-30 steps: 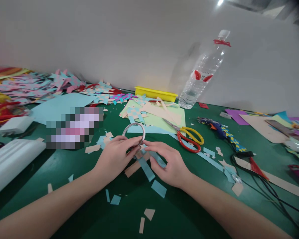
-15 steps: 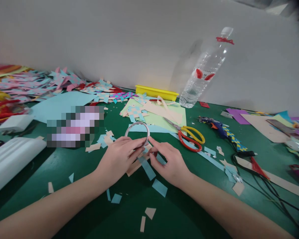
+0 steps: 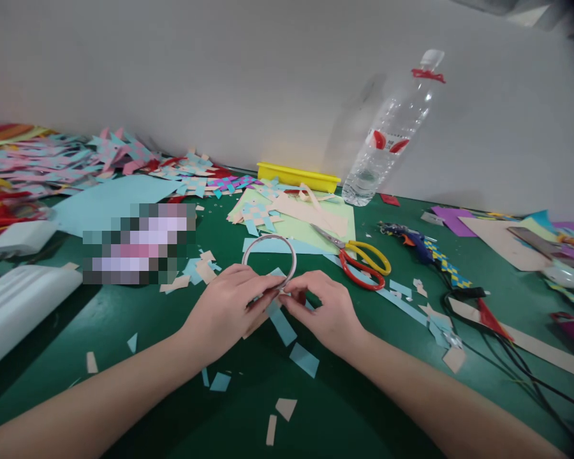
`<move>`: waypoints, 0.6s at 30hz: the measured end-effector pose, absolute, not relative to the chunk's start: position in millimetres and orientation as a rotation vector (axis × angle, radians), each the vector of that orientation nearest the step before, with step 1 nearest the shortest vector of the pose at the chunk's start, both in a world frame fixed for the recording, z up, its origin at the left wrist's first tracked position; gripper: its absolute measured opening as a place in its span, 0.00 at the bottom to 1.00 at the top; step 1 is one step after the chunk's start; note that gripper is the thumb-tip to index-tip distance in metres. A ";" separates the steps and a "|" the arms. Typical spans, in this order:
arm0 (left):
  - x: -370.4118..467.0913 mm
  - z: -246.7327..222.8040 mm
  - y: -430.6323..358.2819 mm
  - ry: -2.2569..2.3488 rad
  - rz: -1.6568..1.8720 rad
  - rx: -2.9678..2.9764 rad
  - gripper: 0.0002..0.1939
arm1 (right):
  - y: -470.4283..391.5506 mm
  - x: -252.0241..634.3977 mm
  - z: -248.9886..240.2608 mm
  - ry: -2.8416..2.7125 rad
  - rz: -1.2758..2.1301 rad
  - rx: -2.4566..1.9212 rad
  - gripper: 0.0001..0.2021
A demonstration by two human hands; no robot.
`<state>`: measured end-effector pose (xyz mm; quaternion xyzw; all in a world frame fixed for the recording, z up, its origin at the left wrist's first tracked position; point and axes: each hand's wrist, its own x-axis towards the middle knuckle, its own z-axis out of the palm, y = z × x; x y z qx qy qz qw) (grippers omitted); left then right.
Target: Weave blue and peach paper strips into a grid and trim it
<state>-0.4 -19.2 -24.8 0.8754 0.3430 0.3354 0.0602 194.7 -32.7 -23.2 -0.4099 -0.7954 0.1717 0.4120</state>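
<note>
A thin roll of tape point(image 3: 294, 255) stands upright as a ring between my hands, above the green table. My left hand point(image 3: 229, 303) is closed on its lower edge, fingers and thumb pinched together. The fingertips of my right hand point(image 3: 323, 306) are pinched at the lower right of the ring, close to the left fingertips; what they hold is too small to make out. Blue strips point(image 3: 282, 325) and part of a beige one lie just under the hands. Scissors point(image 3: 363, 258) with one red and one yellow handle lie behind my right hand.
A clear bottle point(image 3: 387, 140) leans against the wall beside a yellow tray point(image 3: 299, 177). Woven paper pieces fill the back left. A white object point(image 3: 23, 306) and a blurred-out item point(image 3: 138, 248) lie left. Cables and a glue gun point(image 3: 418, 248) lie right; paper scraps point(image 3: 286, 408) are near me.
The ring is turned more face-on. My right index finger, stretched to the ring's side before, has come down and bent into a pinch by the ring's lower edge. The view has shifted slightly.
</note>
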 end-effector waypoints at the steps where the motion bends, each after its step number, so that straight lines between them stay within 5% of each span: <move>1: 0.1 -24.3 -19.9 1.040 1.013 2.641 0.11 | -32.2 194.8 -22.4 -1.986 0.436 -1.008 0.02; 18: 6.9 -12.6 -27.4 1.042 0.886 2.560 0.05 | -35.0 194.1 -16.4 -1.832 0.358 -0.803 0.04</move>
